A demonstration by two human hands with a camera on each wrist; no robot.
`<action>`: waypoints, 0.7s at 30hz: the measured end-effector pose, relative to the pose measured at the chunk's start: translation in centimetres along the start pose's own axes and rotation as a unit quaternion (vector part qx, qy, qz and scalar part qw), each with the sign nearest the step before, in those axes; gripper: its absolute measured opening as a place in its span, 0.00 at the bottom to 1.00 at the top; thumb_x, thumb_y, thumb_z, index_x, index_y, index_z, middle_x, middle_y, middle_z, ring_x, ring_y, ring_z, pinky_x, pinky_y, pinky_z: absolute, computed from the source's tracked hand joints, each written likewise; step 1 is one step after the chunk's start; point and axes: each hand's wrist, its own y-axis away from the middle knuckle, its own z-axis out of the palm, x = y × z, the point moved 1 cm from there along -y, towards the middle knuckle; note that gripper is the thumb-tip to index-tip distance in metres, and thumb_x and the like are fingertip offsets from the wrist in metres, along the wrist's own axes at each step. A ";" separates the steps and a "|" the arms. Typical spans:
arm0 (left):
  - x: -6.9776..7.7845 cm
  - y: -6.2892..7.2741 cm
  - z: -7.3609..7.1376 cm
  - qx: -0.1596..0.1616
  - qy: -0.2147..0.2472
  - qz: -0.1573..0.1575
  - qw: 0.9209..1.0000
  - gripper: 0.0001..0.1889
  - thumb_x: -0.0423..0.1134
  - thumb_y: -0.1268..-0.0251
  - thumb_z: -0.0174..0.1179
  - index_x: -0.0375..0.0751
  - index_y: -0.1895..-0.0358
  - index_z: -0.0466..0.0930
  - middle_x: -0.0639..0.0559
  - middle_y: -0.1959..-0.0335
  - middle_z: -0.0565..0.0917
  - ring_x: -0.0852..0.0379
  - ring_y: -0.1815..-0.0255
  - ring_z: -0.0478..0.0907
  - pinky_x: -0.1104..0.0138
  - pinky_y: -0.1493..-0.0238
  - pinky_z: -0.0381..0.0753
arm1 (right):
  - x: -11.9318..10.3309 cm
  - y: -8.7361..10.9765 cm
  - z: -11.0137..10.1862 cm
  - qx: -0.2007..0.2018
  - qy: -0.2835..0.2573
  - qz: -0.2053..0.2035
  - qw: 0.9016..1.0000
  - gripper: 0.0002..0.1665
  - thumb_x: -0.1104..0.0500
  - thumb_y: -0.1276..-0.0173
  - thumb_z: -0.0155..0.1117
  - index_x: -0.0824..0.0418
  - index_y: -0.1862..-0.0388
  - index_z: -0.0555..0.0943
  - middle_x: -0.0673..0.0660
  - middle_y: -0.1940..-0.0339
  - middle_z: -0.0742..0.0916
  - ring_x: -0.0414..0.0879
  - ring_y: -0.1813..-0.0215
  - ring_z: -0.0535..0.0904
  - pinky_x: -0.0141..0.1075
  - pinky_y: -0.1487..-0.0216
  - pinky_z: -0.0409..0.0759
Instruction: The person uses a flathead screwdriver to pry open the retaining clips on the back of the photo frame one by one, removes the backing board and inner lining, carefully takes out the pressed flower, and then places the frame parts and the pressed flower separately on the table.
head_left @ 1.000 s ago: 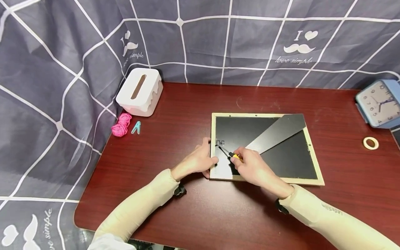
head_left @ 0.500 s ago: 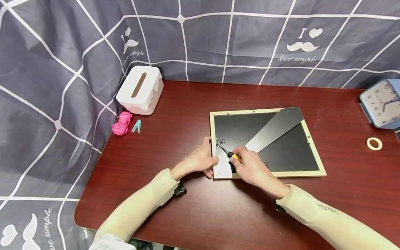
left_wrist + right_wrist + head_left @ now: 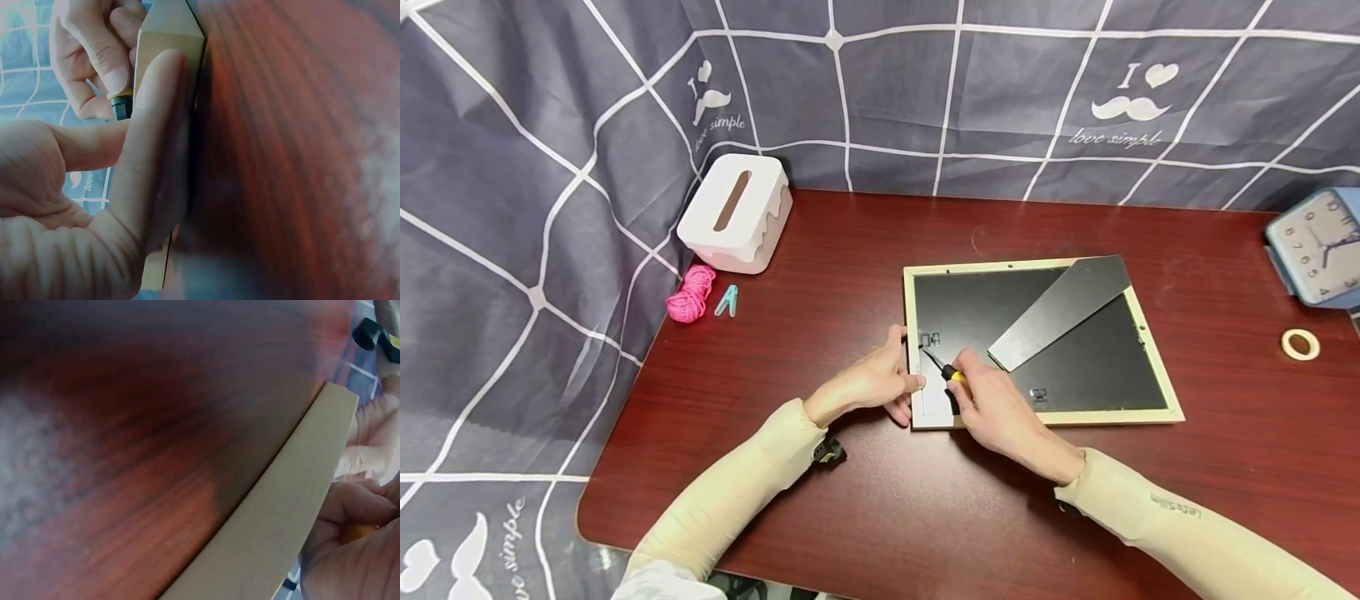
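A picture frame (image 3: 1045,417) with a pale wooden border lies back side up on the table, its black backing board (image 3: 1097,367) showing. My left hand (image 3: 876,379) grips its left side, thumb over the border and fingers along the outer edge. In the left wrist view, straight fingers (image 3: 147,137) lie against the wooden side. My right hand (image 3: 1000,408) holds a screwdriver (image 3: 957,376) by its yellow and black handle, mostly hidden in the fist. The screwdriver's tip is at the inner left edge, just below a small metal hanger (image 3: 931,339).
A grey stand leg (image 3: 1063,312) lies diagonally across the board; a second hanger (image 3: 1038,394) sits near the front border. Farther left are a white tissue box (image 3: 733,212), pink yarn (image 3: 691,294) and a teal clip (image 3: 727,301). A clock (image 3: 1315,248) and tape roll (image 3: 1300,344) stand right.
The frame has turned slightly, its right end swinging away from me. My right hand has shifted a little left, uncovering the front hanger and the stand leg's near end.
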 end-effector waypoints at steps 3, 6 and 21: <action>0.1 0.0 0.1 0.002 -0.001 -0.002 1.000 0.43 0.28 0.20 0.61 0.45 0.15 0.42 0.40 0.69 0.81 0.50 0.82 0.87 0.55 0.72 0.97 | -1.6 0.4 -0.6 0.025 0.015 -0.032 0.999 0.07 0.66 0.22 0.62 0.60 0.56 0.72 0.50 0.75 0.74 0.42 0.73 0.69 0.32 0.76 0.66; 0.1 0.0 0.1 0.004 -0.001 -0.004 1.000 0.42 0.28 0.21 0.61 0.44 0.16 0.43 0.41 0.70 0.81 0.50 0.82 0.87 0.55 0.72 0.97 | -3.2 0.6 -1.2 0.035 0.044 -0.047 0.997 0.08 0.68 0.24 0.62 0.63 0.58 0.70 0.53 0.75 0.75 0.44 0.74 0.69 0.34 0.78 0.68; 0.3 0.0 -0.1 -0.002 0.000 -0.005 1.000 0.38 0.27 0.20 0.60 0.44 0.19 0.45 0.40 0.68 0.82 0.50 0.81 0.87 0.55 0.71 0.97 | -5.6 0.8 -0.5 -0.017 0.199 -0.031 0.979 0.33 0.74 0.53 0.81 0.68 0.51 0.72 0.63 0.58 0.82 0.51 0.76 0.80 0.42 0.79 0.85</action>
